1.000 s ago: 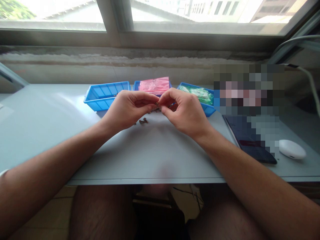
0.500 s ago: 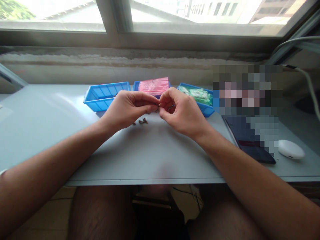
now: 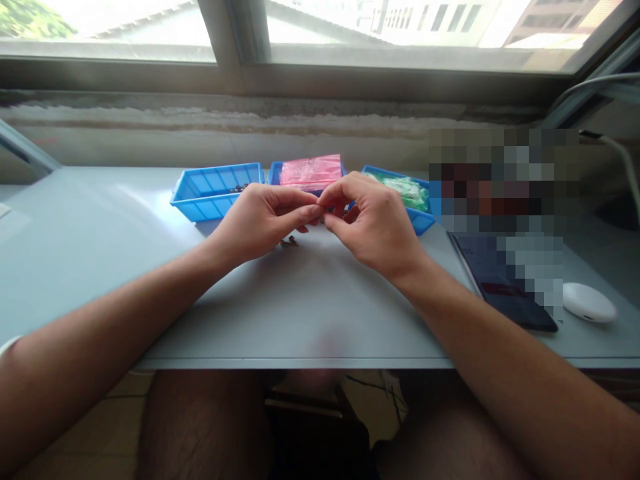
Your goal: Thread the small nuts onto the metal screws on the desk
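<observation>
My left hand [image 3: 250, 223] and my right hand [image 3: 380, 220] meet fingertip to fingertip above the table. Each is closed in a pinch. A small brass-coloured metal piece, which looks like a screw, showed between them a moment ago; now the fingertips hide it. Below my left fingers lie small screw-like metal pieces [image 3: 289, 241] on the grey table [image 3: 320, 300]. Beyond my left hand stands a blue bin [image 3: 200, 212] with more dark metal pieces [image 3: 240, 189] inside.
A middle blue bin [image 3: 274, 175] holds pink plastic bags [image 3: 310, 173]. Green-and-clear bags [image 3: 407, 192] fill the right blue bin [image 3: 421, 221]. To the right lie a dark flat tablet-like device [image 3: 493, 287] and a white rounded object [image 3: 589, 303]. A blurred patch hides the area behind them.
My fingertips have closed further together, covering the small metal piece that showed between them. My left hand's lower fingers now show beneath its thumb. The view has shifted slightly.
</observation>
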A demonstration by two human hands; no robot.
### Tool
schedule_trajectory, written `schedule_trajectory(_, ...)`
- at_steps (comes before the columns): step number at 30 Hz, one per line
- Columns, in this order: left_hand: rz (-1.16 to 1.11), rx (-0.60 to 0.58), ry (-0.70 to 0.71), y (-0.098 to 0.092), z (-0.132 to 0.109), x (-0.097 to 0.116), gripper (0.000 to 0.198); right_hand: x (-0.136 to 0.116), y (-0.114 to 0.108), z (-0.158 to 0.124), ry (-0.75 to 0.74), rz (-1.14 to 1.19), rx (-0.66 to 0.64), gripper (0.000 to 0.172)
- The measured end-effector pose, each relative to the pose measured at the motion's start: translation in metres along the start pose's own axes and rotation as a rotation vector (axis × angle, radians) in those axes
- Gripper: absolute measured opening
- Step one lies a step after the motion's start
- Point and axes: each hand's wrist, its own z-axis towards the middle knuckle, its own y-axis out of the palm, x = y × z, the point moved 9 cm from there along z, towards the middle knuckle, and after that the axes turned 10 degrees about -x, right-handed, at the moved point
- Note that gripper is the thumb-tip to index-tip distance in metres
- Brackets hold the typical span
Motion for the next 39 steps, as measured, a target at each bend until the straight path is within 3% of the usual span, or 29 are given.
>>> schedule_trajectory(8, -0.040, 0.077, -0.016, -0.007, -0.001, -0.007, 0.018, 0.005, 0.000, 0.000, 0.039, 0.012, 0.025, 0.015)
schedule_trajectory(23, 0.015, 0.019, 0.064, -0.001, 0.001, -0.001, 0.020, 0.007, 0.005, 0.000, 0.056, 0.089, -0.043, 0.018)
schedule_trajectory(30, -0.074, 0.015, 0.026, 0.002, 0.002, -0.003, 0.031, 0.014, 0.006, 0.000, 0.101, 0.146, -0.017, 0.023)
schedule_trajectory(39, 0.075, 0.011, -0.045, -0.002, -0.002, 0.003, 0.037, 0.006, -0.001, 0.000, 0.047, 0.084, 0.040, 0.015)
